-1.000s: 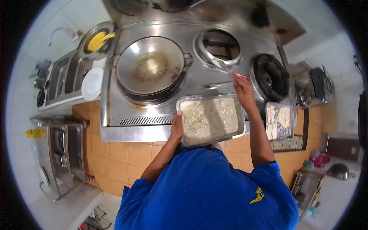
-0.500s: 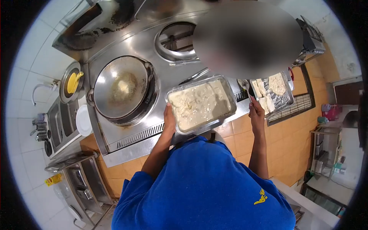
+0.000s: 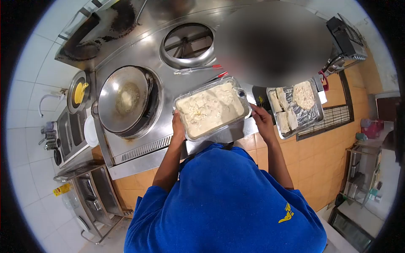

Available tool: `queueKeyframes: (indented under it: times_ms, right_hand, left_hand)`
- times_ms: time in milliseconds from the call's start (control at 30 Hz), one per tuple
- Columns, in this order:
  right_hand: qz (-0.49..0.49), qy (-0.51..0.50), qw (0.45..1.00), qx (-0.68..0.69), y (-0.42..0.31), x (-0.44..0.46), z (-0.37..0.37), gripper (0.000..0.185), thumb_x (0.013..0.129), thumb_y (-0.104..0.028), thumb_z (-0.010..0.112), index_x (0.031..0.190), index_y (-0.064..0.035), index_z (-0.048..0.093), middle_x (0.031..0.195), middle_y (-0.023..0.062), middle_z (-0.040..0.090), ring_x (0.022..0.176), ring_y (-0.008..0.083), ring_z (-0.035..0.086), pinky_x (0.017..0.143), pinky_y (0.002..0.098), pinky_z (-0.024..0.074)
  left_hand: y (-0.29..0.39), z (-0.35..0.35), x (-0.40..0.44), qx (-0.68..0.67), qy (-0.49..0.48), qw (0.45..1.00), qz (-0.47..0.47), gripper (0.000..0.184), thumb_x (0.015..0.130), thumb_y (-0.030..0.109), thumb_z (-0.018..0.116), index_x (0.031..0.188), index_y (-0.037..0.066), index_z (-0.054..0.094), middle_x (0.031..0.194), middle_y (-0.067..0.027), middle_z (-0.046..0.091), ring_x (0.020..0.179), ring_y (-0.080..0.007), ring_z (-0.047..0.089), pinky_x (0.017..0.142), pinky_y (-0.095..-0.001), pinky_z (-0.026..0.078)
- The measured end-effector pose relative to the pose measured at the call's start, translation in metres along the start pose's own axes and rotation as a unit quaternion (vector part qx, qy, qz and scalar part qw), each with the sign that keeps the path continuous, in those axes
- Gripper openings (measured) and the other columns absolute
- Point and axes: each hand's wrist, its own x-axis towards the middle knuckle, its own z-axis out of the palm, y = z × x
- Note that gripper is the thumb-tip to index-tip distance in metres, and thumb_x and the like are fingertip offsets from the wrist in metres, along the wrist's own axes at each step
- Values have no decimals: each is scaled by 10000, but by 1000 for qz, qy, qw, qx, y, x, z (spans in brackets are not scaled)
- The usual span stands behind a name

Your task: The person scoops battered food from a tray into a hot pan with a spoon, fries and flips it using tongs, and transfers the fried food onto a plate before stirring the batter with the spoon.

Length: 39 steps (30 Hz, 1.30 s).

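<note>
A clear rectangular tray of thick, pale, lumpy batter is at the stove's front edge. My left hand is closed around its left rim. Beside the right rim, my right hand is closed in a pinch on a dark-handled spoon, whose head is at the tray's upper right corner, partly hard to make out. Farther right lies a second tray, with pale strips on its left and a flattened pale mass on its right.
A wok with some oil sits left on the stove, near an open burner ring. Red-handled utensils lie behind the tray. A yellow ladle rests in a pan beside the sink. A blurred dark patch hides the upper right.
The view has turned and shifted. My right hand has left the red-handled utensil, appeared with a spoon near the second tray, then moved left to the batter tray's rim. My left hand stays on the tray.
</note>
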Motion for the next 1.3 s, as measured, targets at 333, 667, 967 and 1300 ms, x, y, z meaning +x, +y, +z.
queueKeyframes:
  times_ms: [333, 667, 967, 1300]
  right_hand:
    - [-53, -121, 987, -95, 20, 33, -5, 317, 864, -47, 533, 1170, -67, 615, 731, 88, 512, 685, 168, 497, 652, 280, 403]
    - [-138, -218, 934, -248, 9, 53, 42, 358, 803, 12, 535, 1120, -115, 640, 788, 129, 521, 738, 302, 565, 664, 374, 458]
    - [-125, -287, 908, -280, -1, 48, 54, 373, 787, 2, 516, 1120, -119, 633, 869, 134, 546, 799, 335, 590, 709, 423, 485]
    - [-84, -38, 907, -410, 21, 67, -12, 382, 792, -11, 484, 1166, -4, 559, 932, 225, 546, 793, 403, 594, 680, 471, 512]
  left_hand:
    - [0, 15, -2, -34, 28, 999, -24, 584, 962, 476, 351, 1314, 14, 406, 1230, -143, 527, 1055, -251, 566, 918, -351, 466]
    - [25, 29, 1, 131, 74, 989, 9, 508, 981, 391, 367, 1182, -48, 525, 1126, -128, 579, 1025, -196, 544, 914, -298, 408]
    - [18, 30, 9, 149, 97, 984, -6, 486, 993, 353, 358, 1199, -59, 513, 1120, -132, 586, 1004, -186, 547, 905, -293, 412]
    - [31, 56, -4, 208, 102, 972, 34, 450, 997, 351, 362, 1127, -37, 549, 1004, -103, 616, 899, -156, 561, 821, -284, 446]
